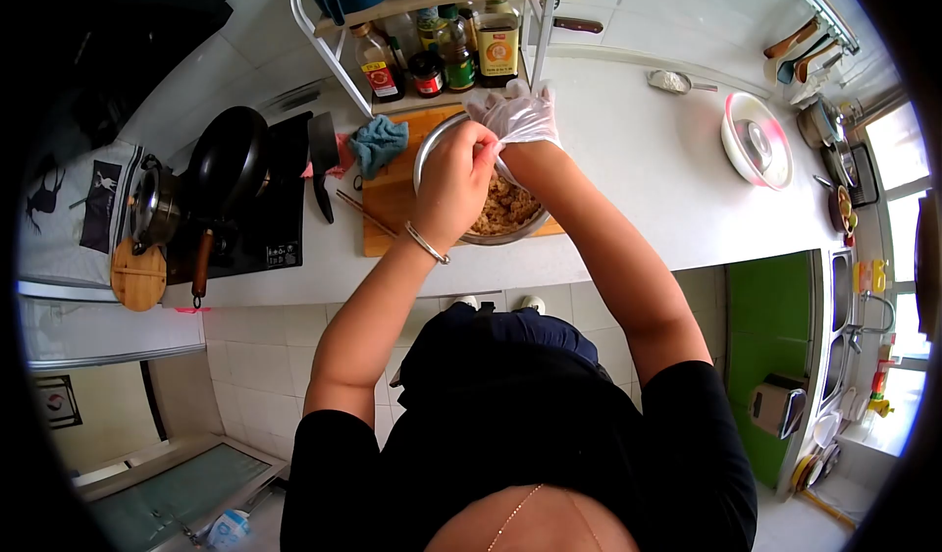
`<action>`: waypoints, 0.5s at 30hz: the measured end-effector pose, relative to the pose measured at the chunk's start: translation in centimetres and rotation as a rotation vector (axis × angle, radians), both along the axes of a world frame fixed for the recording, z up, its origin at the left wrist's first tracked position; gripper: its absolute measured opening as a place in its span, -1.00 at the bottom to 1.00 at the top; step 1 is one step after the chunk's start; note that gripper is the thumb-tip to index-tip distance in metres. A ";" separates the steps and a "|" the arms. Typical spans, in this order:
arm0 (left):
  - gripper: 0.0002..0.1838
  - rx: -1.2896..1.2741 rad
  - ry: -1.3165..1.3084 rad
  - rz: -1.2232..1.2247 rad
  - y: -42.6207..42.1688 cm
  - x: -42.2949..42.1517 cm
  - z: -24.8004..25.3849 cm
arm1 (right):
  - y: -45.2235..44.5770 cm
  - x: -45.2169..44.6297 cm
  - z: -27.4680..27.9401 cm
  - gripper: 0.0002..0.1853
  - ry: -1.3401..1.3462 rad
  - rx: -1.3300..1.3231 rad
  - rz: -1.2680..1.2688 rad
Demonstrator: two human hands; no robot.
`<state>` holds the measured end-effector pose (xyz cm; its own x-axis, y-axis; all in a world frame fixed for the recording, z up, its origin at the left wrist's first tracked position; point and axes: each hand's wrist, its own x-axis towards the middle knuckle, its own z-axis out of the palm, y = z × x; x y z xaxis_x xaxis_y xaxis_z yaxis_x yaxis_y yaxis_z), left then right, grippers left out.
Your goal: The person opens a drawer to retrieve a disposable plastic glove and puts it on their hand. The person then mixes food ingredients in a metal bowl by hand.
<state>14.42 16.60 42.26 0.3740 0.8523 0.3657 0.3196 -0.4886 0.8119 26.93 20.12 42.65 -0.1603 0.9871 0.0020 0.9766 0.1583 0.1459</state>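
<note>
While left fingers pinch plastic glove, right hand inside, bowl beneath

Free passage is offered over the bench right of centre, up to a basin at upper right; the way is blocked by a rack, top centre, and a pan, left.

Glaring daylight enters through the window at right, while fisheye distortion bends the picture's black-cornered edges.

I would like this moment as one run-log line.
right hand: wearing clear glove | left hand: bare, pinching glove near wrist | bowl: brown mixture inside | cutting board: under bowl
</note>
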 end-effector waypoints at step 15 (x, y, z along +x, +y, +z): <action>-0.79 -0.004 -0.010 0.160 2.0 0.3 -0.2 | -0.2 -1.5 0.7 -0.46 -0.287 -0.199 0.260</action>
